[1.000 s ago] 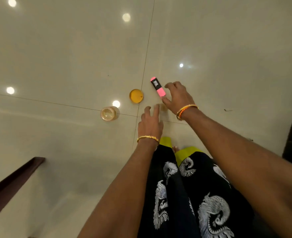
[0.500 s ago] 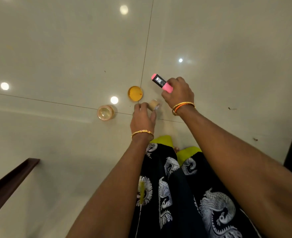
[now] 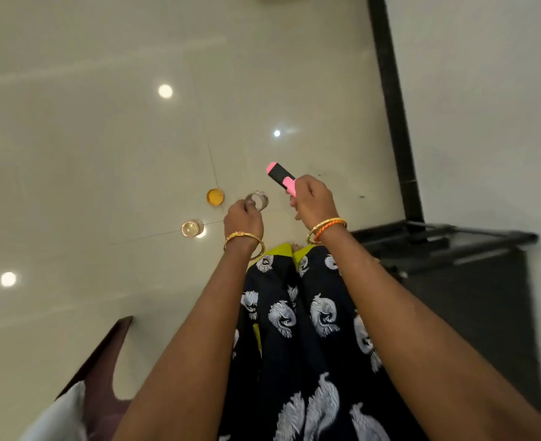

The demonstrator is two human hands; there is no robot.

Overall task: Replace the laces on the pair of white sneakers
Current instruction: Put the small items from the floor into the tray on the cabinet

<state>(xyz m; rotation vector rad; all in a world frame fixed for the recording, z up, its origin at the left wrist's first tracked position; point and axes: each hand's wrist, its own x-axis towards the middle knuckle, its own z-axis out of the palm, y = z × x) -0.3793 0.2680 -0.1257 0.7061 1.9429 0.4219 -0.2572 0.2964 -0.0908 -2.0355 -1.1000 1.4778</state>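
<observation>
You're standing over a glossy pale tile floor point(image 3: 103, 154) that fills most of the view, with ceiling lights mirrored in it as bright dots, and no white sneakers or laces show up anywhere in this shot, so I can't tell you where they are. Off to the right of your right-hand fingers there's a dark cabinet or stand point(image 3: 473, 281) with a black vertical strip point(image 3: 390, 106) running up behind it. Below both hands hangs your black garment point(image 3: 310, 329) with white bird prints and a lime-green hem. Down in the lower left corner, well away from your fingers, sits a dark brown furniture edge point(image 3: 100, 361) with something white next to it. Your right hand point(image 3: 313, 202) has its fingers curled around a pink and black marker point(image 3: 282, 178), which pokes up and to the left out of your fist; orange and gold bangles sit on that wrist. Your left hand point(image 3: 242, 218), gold bangle on the wrist, pinches a small clear roll of tape point(image 3: 258, 200) at the fingertips. Just left of those fingers a round yellow lid point(image 3: 215, 196) lies flat on the floor, and a bit lower left of them stands a small clear jar point(image 3: 191, 228).
</observation>
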